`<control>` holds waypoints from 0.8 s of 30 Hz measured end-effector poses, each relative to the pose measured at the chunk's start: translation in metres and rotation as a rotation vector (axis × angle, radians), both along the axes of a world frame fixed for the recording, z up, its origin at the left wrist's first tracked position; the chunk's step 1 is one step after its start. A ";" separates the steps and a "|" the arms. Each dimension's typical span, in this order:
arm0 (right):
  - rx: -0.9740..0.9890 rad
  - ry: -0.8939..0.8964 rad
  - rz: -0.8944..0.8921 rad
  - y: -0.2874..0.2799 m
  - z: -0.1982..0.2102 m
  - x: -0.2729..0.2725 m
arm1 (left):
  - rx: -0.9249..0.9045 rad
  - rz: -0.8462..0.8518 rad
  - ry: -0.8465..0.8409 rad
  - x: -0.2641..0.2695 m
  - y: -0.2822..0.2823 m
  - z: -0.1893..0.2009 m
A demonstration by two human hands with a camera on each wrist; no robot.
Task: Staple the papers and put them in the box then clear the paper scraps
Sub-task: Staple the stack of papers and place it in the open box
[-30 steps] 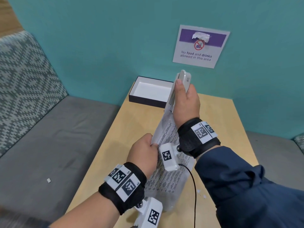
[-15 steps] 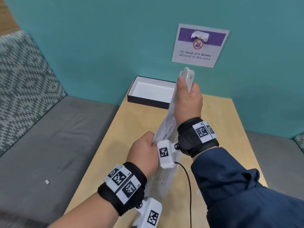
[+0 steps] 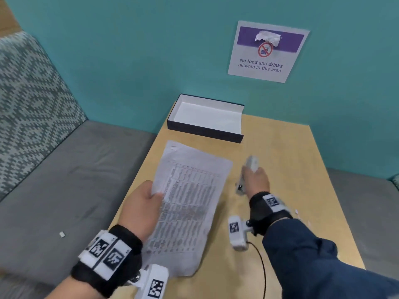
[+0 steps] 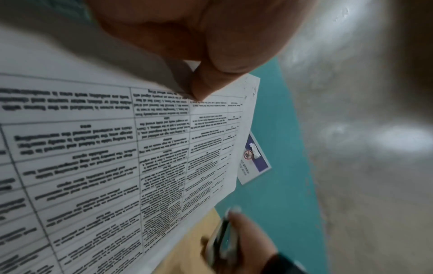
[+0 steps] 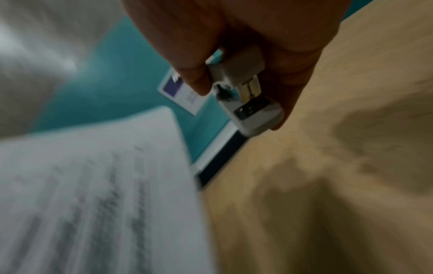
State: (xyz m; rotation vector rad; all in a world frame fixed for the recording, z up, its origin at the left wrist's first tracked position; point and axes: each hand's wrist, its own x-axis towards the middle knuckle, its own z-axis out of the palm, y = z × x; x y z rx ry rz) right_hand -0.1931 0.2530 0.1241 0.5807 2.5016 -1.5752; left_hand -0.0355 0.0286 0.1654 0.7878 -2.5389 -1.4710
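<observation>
Tabletop (image 3: pixel 280 152): box (image 3: pixel 205 131) whole overhead, stapler (image 5: pixel 246 96) mouth wrist-side.

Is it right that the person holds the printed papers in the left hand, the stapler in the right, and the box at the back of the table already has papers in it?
Not quite: the box is empty, as the head view shows. The left hand does hold the papers, and the right hand the stapler.

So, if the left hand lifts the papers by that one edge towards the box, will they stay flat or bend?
Probably bend: the papers are thin, wrinkled sheets, and the left hand pinches only one edge. The free end likely droops, so the box rim may catch it.
</observation>
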 end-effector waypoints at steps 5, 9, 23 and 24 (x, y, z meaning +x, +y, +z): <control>0.185 -0.273 0.236 -0.023 -0.070 0.021 | -0.046 0.086 -0.032 0.014 -0.022 0.004; 0.449 -0.274 0.412 -0.037 -0.099 0.006 | -0.020 0.109 -0.027 0.028 -0.025 0.007; -0.170 0.079 0.260 -0.018 -0.058 0.040 | 0.654 0.197 0.412 0.003 -0.042 0.010; -0.433 0.008 0.207 -0.018 -0.049 0.056 | 0.707 0.197 0.459 -0.005 -0.043 0.013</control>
